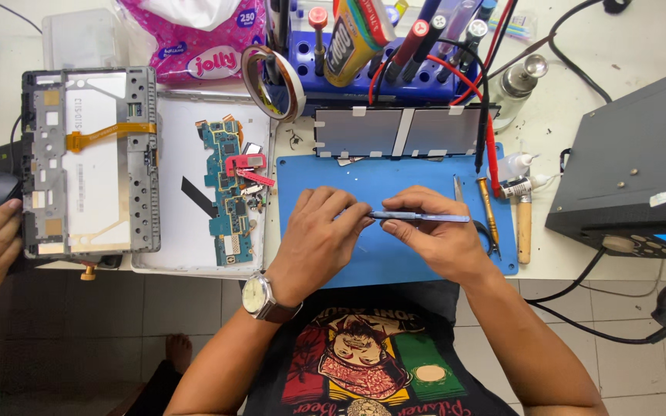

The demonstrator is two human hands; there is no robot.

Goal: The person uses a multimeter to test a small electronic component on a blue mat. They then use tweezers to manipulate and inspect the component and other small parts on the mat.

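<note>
- Tweezers (419, 218), thin pale metal, lie level between my 2 hands above the blue mat (310, 177) on the surface.
- My right hand (441, 235) pinches their middle; my left hand (319, 239) closes its fingertips on the tip end.
- I judge them light, stiff, slick and sharp-pointed, so the flat mid-shank is the safest hold.
- Bare circuit board (229, 185) lies well to my left, untouched.

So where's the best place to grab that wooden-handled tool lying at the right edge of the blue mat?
Probably by the wooden handle, coming from above. The tool lies flat with the handle towards the person, bare on both sides, while its metal end sits among small bottles.
</note>
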